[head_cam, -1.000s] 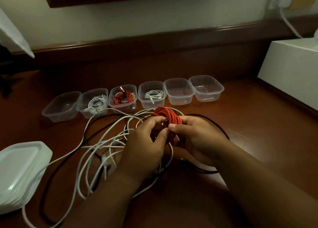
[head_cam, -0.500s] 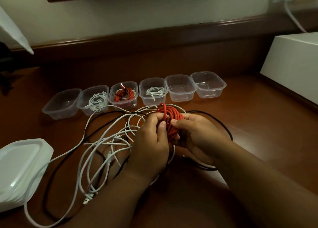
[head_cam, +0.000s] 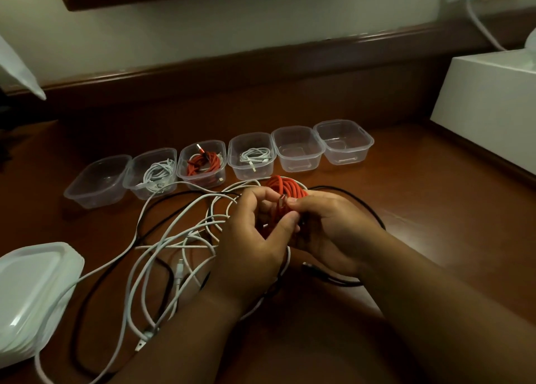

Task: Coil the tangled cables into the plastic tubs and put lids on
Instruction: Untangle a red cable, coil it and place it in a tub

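Head view: both hands meet over the brown wooden table (head_cam: 420, 209), fingers curled round a coiled bundle of red cable (head_cam: 285, 187). The left hand (head_cam: 249, 244) covers the near side of the coil; the right hand (head_cam: 324, 227) pinches a strand at its top with thumb and forefinger. Most of the coil is hidden behind the fingers, and its ends can't be made out. Loose white cables (head_cam: 162, 247) and a black cable (head_cam: 365, 209) sprawl tangled under and left of the hands, partly covered by the forearms. Behind, a row of six clear plastic tubs (head_cam: 298, 148): second from left holds a white coil, third a red one, fourth a white one, the others look bare. A stack of white translucent lids (head_cam: 32, 285) sits at the left, cut off by the frame edge. White box (head_cam: 490, 99) at right, also cut off.
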Action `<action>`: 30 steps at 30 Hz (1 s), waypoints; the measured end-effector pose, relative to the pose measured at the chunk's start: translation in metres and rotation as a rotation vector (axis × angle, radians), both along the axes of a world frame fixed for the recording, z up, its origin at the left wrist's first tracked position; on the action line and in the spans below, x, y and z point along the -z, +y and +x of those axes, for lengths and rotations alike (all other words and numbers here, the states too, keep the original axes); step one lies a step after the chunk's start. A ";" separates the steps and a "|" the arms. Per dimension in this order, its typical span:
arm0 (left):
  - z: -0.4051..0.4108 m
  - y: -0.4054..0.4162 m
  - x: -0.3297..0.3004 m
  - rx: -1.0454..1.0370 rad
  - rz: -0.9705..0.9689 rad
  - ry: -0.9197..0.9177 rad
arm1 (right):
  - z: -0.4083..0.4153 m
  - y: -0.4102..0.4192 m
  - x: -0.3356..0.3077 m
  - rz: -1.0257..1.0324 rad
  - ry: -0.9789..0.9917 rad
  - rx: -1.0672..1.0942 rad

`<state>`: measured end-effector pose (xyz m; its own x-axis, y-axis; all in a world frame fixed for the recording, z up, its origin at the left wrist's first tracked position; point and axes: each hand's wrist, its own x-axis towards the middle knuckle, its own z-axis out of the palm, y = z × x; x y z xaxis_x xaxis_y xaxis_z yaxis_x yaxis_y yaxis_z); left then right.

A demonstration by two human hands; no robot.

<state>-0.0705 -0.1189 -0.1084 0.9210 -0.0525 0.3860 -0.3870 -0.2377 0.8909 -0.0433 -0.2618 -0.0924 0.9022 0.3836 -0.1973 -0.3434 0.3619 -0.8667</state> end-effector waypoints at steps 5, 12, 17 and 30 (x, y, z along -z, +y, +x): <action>0.002 0.003 -0.008 -0.003 -0.049 0.066 | -0.002 0.006 -0.001 -0.009 0.017 -0.038; 0.000 -0.001 0.002 -0.180 0.259 -0.240 | -0.005 0.010 -0.001 -0.170 0.033 0.053; 0.000 -0.001 0.005 -0.164 0.416 -0.501 | -0.004 0.011 0.001 -0.188 0.013 0.076; -0.023 -0.010 0.007 -0.225 0.237 -0.508 | -0.025 0.018 -0.011 -0.202 -0.066 0.026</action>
